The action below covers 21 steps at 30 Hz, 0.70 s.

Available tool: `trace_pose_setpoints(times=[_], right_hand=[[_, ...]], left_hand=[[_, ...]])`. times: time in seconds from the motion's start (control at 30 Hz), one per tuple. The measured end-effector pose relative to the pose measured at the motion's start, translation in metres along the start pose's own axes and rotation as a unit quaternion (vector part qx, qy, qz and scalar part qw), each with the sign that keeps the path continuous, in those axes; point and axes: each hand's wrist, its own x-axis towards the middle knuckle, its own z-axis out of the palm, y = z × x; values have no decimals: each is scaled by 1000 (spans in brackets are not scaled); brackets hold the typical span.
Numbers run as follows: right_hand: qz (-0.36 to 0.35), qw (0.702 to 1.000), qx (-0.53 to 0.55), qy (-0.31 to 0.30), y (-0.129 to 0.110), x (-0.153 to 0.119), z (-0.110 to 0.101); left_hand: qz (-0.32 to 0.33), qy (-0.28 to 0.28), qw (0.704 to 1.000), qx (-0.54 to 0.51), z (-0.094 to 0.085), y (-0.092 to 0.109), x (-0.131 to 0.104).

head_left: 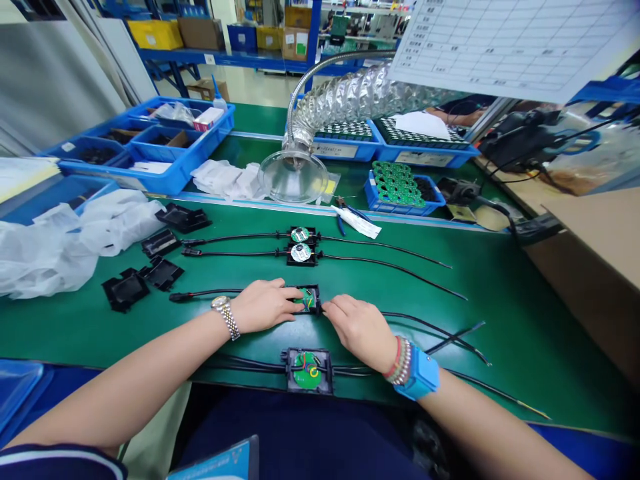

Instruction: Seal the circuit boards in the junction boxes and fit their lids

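My left hand (267,305) lies with fingers spread over the left part of a black box with a green circuit board (309,299). At the box's right side, my right hand (357,327) has its fingers pinched on the black cable (415,318) where it leaves the box. Nearer me sits another open black box with a round green board (307,371) and cables on both sides. Beyond my hands, two small black boxes with round boards (301,253) lie side by side, each with a cable running left and right.
Black plastic covers (125,289) and white bags (125,220) lie on the left. A clear suction hood (293,177) hangs over the back. Behind are pliers (354,212), a white tube (357,222) and a blue tray of green boards (399,184).
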Motion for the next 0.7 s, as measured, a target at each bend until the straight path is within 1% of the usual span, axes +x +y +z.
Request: trace_pose_setpoints(times=[0.13, 0.2, 0.27, 0.33, 0.4, 0.47, 0.57, 0.63, 0.7], right_hand=[[49, 998, 20, -37, 6, 11, 6], [69, 995, 54, -52, 11, 16, 6], [66, 989, 114, -66, 16, 17, 5], [44, 980, 177, -77, 20, 17, 3], [23, 975, 206, -80, 24, 15, 2], [16, 980, 184, -68, 26, 14, 3], [21, 994, 94, -45, 26, 13, 9], [23, 998, 45, -45, 25, 14, 12], [22, 998, 16, -58, 24, 14, 14]], left_hand=[[9, -4, 1000, -2, -2, 0, 1], [13, -5, 1000, 3, -1, -1, 1], [12, -2, 1000, 4, 0, -1, 2], [11, 0, 1000, 0, 2, -1, 2], [11, 1, 1000, -3, 3, -2, 2], [14, 1, 1000, -4, 3, -2, 2], [17, 3, 1000, -4, 3, -2, 2], [18, 7, 1000, -4, 3, -2, 2], [18, 8, 1000, -5, 3, -2, 2]])
